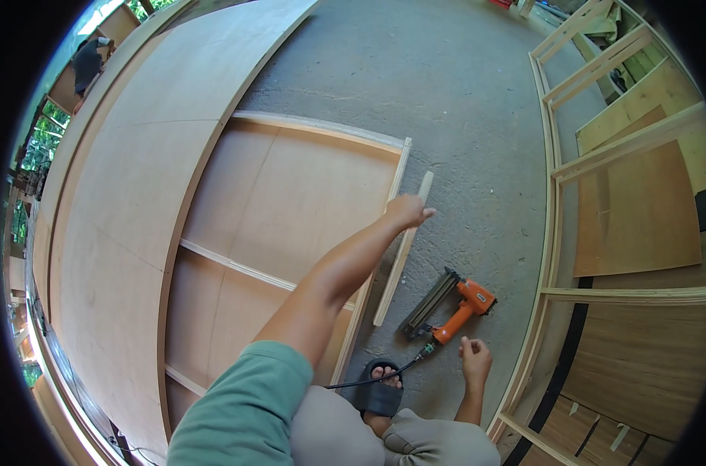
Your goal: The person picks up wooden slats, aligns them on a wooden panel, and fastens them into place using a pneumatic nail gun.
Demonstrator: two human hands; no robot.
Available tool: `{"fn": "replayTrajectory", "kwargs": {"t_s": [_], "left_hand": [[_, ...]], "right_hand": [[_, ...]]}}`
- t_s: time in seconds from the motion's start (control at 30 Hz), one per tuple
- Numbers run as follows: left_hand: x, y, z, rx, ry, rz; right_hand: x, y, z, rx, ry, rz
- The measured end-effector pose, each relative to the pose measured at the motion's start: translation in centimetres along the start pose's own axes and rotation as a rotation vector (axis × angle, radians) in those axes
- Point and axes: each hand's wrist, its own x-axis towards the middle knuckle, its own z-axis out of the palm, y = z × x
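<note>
My left hand [409, 211] is closed around a narrow wooden strip [395, 276], which sticks out past the fist at both ends. It lies just to the right of a shallow wooden frame panel [403, 163], roughly in line with that panel's right edge. An orange and black nail gun [468, 299] rests on the concrete floor, its black hose running left past my sandalled foot [384, 388]. Close below the gun, my right hand [475, 361] is raised with curled fingers near my knee; anything inside them is too small to make out.
A large curved plywood panel [135, 171] covers the left side, over part of the frame panel. To the right stands an open wooden framework [555, 202] with plywood sheets [640, 213] behind it. Another person [87, 66] is far off at the upper left.
</note>
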Motion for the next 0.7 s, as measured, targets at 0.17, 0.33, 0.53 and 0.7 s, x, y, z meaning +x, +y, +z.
{"fn": "replayTrajectory", "kwargs": {"t_s": [0.17, 0.33, 0.53, 0.7], "left_hand": [[-7.9, -5.7, 5.3, -0.171, 0.240, 0.243], [-25.2, -11.2, 8.0, -0.417, 0.069, 0.086], [-38.2, -14.5, 8.4, -0.256, 0.029, 0.145], [-42.9, -19.9, 9.0, -0.194, -0.003, 0.385]], "right_hand": [[-4.5, -1.9, 2.3, 0.175, -0.023, 0.025], [-5.3, -7.7, 8.3, 0.205, -0.191, -0.260], [0.2, -11.6, 16.2, -0.187, -0.013, -0.585], [1.4, -13.2, 16.4, -0.081, -0.390, -0.433]]}}
